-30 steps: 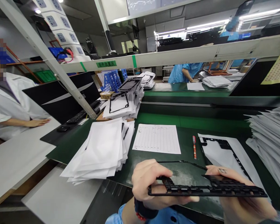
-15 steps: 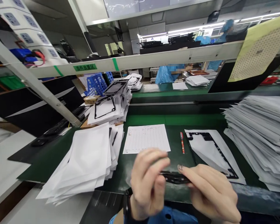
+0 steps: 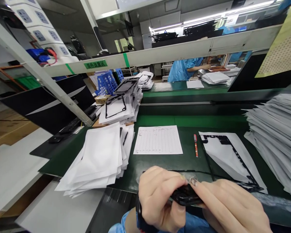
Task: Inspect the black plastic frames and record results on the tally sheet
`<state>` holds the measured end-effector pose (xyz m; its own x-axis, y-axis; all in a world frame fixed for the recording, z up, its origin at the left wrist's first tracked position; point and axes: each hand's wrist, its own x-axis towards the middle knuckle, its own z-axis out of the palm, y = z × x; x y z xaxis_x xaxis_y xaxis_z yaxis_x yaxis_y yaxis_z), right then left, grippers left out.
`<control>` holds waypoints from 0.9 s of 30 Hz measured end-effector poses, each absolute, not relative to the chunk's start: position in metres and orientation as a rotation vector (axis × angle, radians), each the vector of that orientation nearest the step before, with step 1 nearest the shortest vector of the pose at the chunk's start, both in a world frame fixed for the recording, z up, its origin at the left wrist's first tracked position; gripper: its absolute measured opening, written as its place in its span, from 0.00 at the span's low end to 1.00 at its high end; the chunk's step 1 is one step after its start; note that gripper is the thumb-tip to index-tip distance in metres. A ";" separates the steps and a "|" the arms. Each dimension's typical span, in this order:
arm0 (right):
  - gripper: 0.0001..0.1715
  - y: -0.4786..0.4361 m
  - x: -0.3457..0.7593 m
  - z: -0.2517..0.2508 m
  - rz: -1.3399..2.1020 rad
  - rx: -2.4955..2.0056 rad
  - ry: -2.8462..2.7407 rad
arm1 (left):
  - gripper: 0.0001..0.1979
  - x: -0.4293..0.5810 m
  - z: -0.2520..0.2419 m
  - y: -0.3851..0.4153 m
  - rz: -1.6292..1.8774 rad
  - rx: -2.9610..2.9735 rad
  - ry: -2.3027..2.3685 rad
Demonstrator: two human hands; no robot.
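Note:
A thin black frame part point(image 3: 184, 196) is held low in front of me, above the table's near edge. My left hand point(image 3: 160, 197) is closed on its left end, thumb below and fingers on top. My right hand point(image 3: 229, 204) pinches the same part from the right, with a fingertip close to the left fingers. A slim black strip extends behind both hands. Much of the part is hidden by my fingers. To the right, another black frame point(image 3: 232, 150) lies on a white sheet point(image 3: 218, 155).
A printed form point(image 3: 157, 140) and a red pen point(image 3: 196, 145) lie on the green table point(image 3: 126, 174). Stacks of white sheets stand left point(image 3: 99, 152) and right point(image 3: 276, 136). Beyond the rail point(image 3: 160, 53), a person in blue point(image 3: 181, 69) works at another table.
My left fingers have closed onto the black part, and both hands are now closer together and lower. The view has shifted, so the table items appear slightly farther right.

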<state>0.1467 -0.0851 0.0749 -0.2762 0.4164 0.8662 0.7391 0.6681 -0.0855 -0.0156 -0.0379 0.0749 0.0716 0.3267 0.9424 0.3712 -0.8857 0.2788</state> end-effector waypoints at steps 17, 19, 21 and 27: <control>0.21 -0.099 0.162 0.043 -0.532 -0.922 -1.957 | 0.18 -0.010 0.077 -0.040 -2.019 -2.157 -0.850; 0.21 -0.099 0.162 0.042 -0.529 -0.916 -1.957 | 0.19 -0.010 0.076 -0.041 -2.046 -2.158 -0.875; 0.18 -0.098 0.158 0.046 -0.512 -0.910 -1.958 | 0.20 -0.009 0.072 -0.043 -2.121 -2.128 -0.887; 0.11 -0.086 0.136 0.068 -0.461 -0.921 -1.945 | 0.22 -0.011 0.069 -0.043 -2.205 -2.191 -0.873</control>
